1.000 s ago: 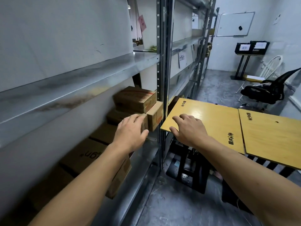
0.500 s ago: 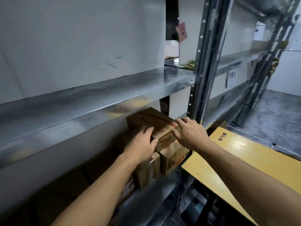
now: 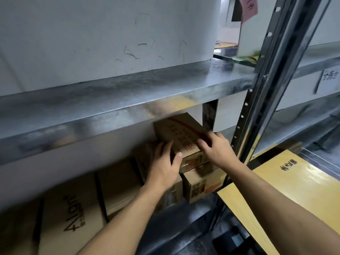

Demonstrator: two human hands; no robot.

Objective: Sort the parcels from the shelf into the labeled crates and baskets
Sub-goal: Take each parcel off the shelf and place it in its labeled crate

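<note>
Here left hand (image 3: pixel 163 169), right hand (image 3: pixel 218 152) hold top parcel (image 3: pixel 181 132).

The shelf board (image 3: pixel 128 100) at 10 o'clock is galvanised metal, mottled with a dull sheen; the perforated upright (image 3: pixel 257 107) at 2 o'clock is smoother steel. The top parcel (image 3: pixel 184 137) and the carton (image 3: pixel 73 218) at 7 o'clock are matt brown cardboard. The yellow board (image 3: pixel 294 184) at 4 o'clock looks glossy
</note>
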